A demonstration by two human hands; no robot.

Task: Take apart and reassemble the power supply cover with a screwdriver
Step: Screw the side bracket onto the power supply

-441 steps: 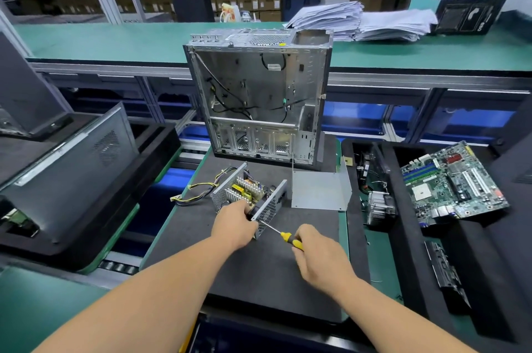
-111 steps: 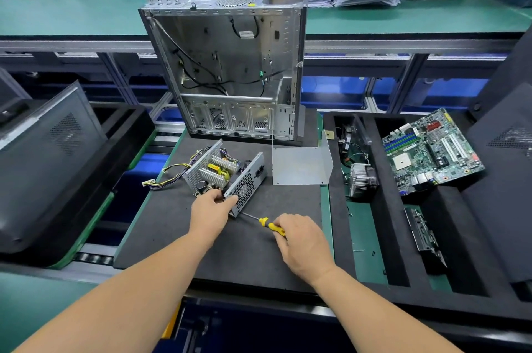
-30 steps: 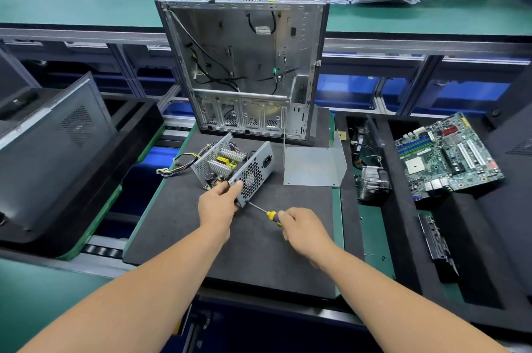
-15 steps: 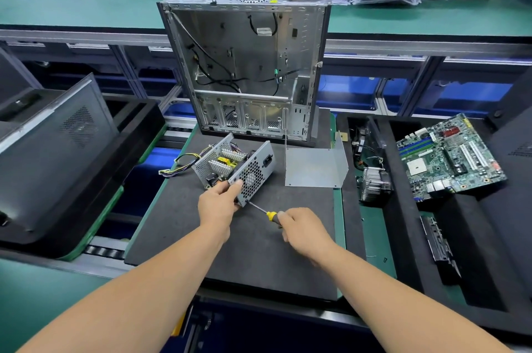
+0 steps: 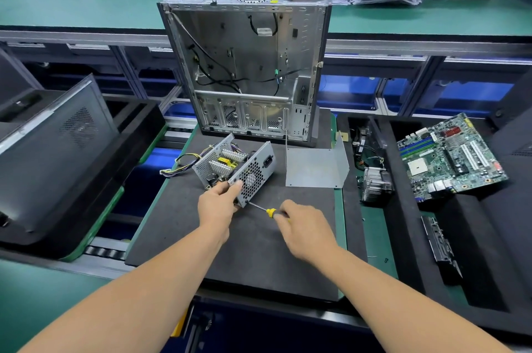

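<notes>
The left hand (image 5: 215,203) grips the near corner of the power supply (image 5: 234,170), fingers curled over its fan grille; keep it braced. The right hand (image 5: 305,225) grips the screwdriver (image 5: 263,208); drive straight into that corner's screw, tip seated. The cover (image 5: 315,164) lies apart, toward the mat's (image 5: 259,260) far right corner

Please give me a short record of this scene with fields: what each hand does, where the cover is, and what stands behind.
left hand: left hand grips the near corner of the open power supply
right hand: right hand holds the screwdriver, tip at the power supply's lower corner
cover: bent metal cover lies apart, right of the power supply on the black mat
behind: empty computer case stands upright
far right: motherboard
</notes>
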